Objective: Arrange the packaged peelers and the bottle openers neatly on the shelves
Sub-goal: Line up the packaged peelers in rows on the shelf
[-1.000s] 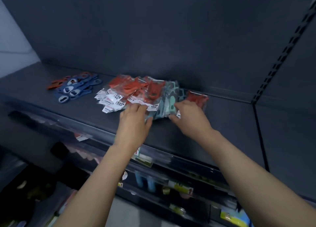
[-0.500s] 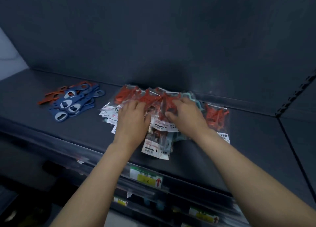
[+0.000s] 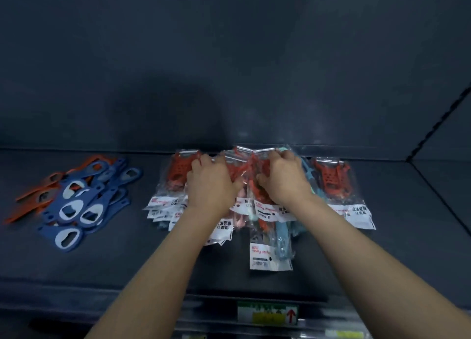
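Nearest, a green-and-yellow price label [image 3: 267, 313] marks the front lip of the dark grey shelf [image 3: 127, 267], with open surface up to the wrists. The left hand [image 3: 211, 183] and right hand [image 3: 283, 183], side by side, curl their fingers into the heap of clear-bagged red and teal packaged peelers [image 3: 265, 211]. Left of the left hand, apart from the heap, lie flat blue and orange bottle openers [image 3: 76, 203]; beyond the fingertips the heap meets the dark back panel [image 3: 229, 71].

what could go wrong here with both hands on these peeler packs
The slick packaged peelers overlap loosely, so squeezing them between the left hand and right hand may scatter them. One pack juts toward the shelf front and might slide off.
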